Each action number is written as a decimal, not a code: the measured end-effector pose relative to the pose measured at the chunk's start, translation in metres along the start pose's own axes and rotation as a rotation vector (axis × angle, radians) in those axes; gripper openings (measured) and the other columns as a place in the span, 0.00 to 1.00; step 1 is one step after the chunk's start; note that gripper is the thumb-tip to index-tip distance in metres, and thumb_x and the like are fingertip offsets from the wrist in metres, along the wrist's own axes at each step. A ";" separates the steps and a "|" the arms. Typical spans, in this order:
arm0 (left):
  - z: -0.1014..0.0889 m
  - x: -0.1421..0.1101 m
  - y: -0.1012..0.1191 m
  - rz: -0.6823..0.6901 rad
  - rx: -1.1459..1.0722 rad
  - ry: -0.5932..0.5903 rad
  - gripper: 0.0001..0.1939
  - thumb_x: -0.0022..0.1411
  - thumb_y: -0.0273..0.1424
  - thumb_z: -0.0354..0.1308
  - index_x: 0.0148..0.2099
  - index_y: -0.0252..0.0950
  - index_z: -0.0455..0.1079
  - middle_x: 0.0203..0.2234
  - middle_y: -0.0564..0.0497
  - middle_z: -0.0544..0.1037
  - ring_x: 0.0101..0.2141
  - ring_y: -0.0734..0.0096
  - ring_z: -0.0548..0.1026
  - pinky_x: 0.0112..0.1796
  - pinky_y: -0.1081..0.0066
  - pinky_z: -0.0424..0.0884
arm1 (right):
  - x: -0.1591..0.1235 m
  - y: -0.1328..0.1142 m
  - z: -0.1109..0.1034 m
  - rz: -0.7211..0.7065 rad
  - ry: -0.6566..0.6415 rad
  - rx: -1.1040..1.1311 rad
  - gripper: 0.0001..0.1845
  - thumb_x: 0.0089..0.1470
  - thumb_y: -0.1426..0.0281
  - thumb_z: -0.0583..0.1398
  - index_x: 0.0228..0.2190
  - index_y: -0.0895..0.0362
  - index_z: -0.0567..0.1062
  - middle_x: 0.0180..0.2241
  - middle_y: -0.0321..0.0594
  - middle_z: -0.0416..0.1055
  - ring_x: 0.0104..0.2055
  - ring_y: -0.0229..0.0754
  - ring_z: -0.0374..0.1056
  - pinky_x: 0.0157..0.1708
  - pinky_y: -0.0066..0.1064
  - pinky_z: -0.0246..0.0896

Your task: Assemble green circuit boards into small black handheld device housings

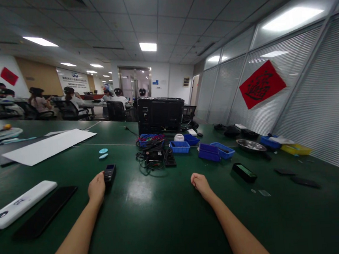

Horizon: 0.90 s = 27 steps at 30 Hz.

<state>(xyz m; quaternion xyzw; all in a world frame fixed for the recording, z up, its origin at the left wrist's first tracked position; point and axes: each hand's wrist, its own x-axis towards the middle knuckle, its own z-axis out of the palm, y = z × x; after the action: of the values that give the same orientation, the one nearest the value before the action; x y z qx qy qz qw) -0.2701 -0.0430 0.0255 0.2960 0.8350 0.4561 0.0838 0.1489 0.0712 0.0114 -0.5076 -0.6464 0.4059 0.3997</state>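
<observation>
My left hand (pixel 97 188) is closed around the side of a small black handheld device (pixel 110 174) with a little screen at its top end, held upright at the table surface. My right hand (pixel 201 184) rests on the green table to the right of the middle, its fingers curled into a loose fist. Nothing shows sticking out of it. Two light-blue oval pieces (pixel 103 151) lie beyond the left hand. To the right of my right hand is a black box-shaped device (pixel 244 172) with a greenish face.
Ahead lie tangled black cables with an adapter (pixel 154 155), a blue tray (pixel 180 146), a purple-blue box (pixel 208 152) and a monitor (pixel 161 115). A metal bowl (pixel 251 145) sits right. Left are a white long device (pixel 22 204), a black strip (pixel 45 212) and a white sheet (pixel 51 147).
</observation>
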 end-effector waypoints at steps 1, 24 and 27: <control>0.000 -0.001 0.002 0.012 0.025 -0.007 0.24 0.60 0.39 0.39 0.51 0.35 0.67 0.47 0.43 0.71 0.46 0.54 0.69 0.42 0.60 0.66 | 0.000 -0.001 0.000 -0.001 0.000 -0.006 0.08 0.32 0.76 0.46 0.13 0.57 0.63 0.10 0.29 0.54 0.13 0.31 0.48 0.17 0.24 0.43; 0.024 -0.056 0.035 0.359 0.050 -0.419 0.22 0.56 0.39 0.45 0.49 0.37 0.66 0.43 0.50 0.74 0.41 0.65 0.72 0.41 0.70 0.66 | -0.004 -0.006 0.005 -0.109 -0.050 -0.169 0.08 0.34 0.76 0.47 0.13 0.56 0.63 0.12 0.31 0.57 0.16 0.34 0.53 0.20 0.24 0.46; 0.035 -0.065 0.036 0.406 0.092 -0.434 0.22 0.56 0.39 0.45 0.50 0.37 0.65 0.44 0.50 0.73 0.38 0.66 0.73 0.39 0.70 0.67 | -0.003 -0.004 0.005 -0.128 -0.061 -0.188 0.09 0.35 0.76 0.47 0.14 0.56 0.63 0.12 0.31 0.57 0.17 0.34 0.54 0.21 0.24 0.47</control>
<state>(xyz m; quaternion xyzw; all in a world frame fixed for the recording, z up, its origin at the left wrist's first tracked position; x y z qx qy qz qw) -0.1886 -0.0406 0.0262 0.5511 0.7410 0.3515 0.1539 0.1431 0.0669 0.0129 -0.4881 -0.7245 0.3322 0.3556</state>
